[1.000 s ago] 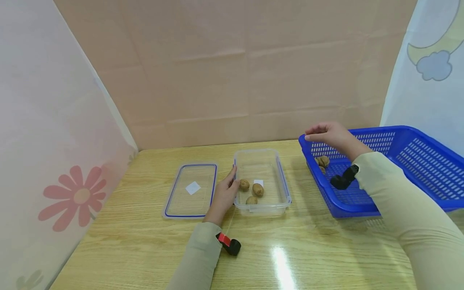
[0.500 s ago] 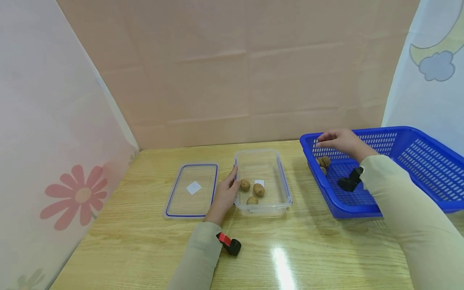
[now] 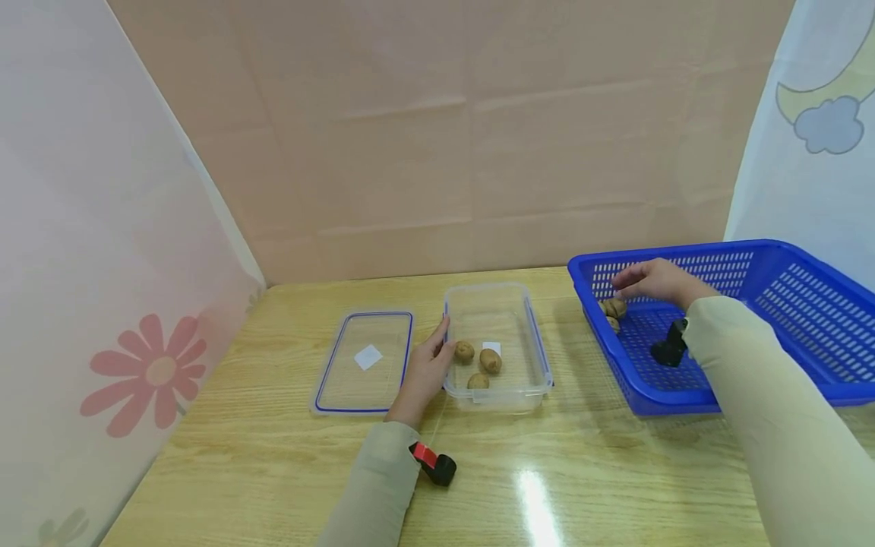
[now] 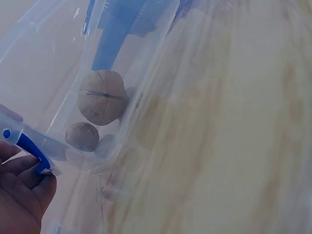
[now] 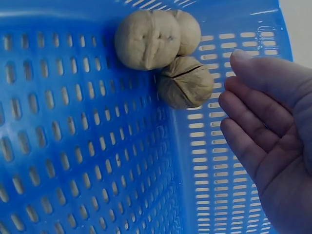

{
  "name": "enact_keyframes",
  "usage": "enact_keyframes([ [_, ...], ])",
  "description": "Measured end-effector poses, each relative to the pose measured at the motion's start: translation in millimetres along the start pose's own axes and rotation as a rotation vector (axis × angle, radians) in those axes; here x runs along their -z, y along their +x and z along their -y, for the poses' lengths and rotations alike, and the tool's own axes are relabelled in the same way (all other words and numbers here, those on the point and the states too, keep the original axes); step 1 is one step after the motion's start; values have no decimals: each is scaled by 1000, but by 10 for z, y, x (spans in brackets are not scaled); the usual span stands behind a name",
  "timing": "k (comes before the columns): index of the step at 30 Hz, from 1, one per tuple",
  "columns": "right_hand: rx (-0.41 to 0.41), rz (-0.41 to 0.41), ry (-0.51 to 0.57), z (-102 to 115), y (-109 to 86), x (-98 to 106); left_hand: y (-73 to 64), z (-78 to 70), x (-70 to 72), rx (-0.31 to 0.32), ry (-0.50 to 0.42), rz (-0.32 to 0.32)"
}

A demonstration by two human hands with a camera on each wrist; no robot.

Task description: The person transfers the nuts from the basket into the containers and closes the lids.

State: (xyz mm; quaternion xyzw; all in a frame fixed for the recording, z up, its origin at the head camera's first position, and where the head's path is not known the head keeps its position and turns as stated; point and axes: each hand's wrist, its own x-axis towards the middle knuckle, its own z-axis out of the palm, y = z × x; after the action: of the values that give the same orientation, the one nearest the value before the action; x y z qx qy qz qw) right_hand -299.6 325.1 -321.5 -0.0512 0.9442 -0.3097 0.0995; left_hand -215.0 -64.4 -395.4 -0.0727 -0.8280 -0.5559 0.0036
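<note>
At six o'clock spreads a wood-grain table (image 3: pixel 273 471), below a creased peach backdrop (image 3: pixel 410 137) at twelve. The left hand (image 3: pixel 425 371) grips the clear plastic container (image 3: pixel 506 323) (three walnuts (image 3: pixel 490 361) inside) at five; at three, the right hand (image 3: pixel 652 281), half-open, holding nothing, nears the walnuts in the blue basket (image 3: pixel 673 400).

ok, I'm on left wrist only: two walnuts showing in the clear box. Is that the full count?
Observer: No, the head view shows three walnuts in the clear box.
Operator: Copy. Anything held on the right?
Observer: Nothing; in the right wrist view the right grip is holding no object.
Operator: What's beside it?
Observer: Three more walnuts, bunched together in the blue basket.
</note>
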Motion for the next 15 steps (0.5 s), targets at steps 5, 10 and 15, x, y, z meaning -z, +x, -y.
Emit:
enact_keyframes([
  [5, 37, 15, -14, -15, 26, -31, -18, -13, 19, -10, -6, -2],
  [10, 76, 64, -66, -25, 36, -27, -33, -9, 31, -17, -5, 5],
  [15, 53, 127, -104, -61, 25, -54, -41, -7, 35, -18, 10, 7],
])
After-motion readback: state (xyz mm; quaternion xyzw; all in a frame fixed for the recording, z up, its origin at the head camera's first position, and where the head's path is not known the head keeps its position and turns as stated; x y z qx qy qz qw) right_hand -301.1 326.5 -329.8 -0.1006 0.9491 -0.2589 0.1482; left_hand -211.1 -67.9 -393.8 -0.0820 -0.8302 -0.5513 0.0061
